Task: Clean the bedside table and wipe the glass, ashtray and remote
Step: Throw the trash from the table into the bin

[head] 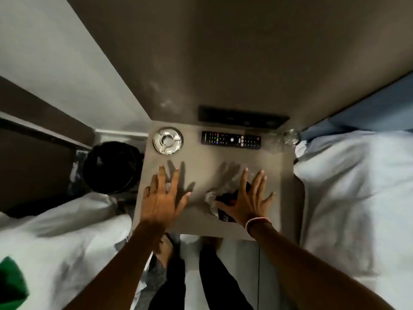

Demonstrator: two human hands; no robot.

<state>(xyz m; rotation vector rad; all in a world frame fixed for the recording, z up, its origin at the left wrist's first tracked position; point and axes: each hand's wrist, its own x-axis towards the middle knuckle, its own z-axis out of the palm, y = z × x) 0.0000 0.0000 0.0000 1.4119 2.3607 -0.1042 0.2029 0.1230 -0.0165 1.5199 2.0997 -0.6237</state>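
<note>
- Sweeping the left hand [164,196] any further left could knock scraps off the desk [201,224] edge and miss the black bin [111,167] just beside it; that hand is spread flat, holding nothing, with a small pale scrap showing between its fingers.
- Reaching forward carelessly could nudge the ashtray [167,140] at the back left corner, which would slide easily.
- Pressing down, the right hand [248,198] is splayed over crumpled clear wrapping [214,194] and a dark packet [224,217]; whether it grips them I cannot tell.
- Lying along the back, the remote [230,140] is well apart from both hands.
- Sitting at the back right corner against the bed [348,186], the glass [291,137] is faint and blurred, so an elbow could tip it.
- No cloth is visible.
</note>
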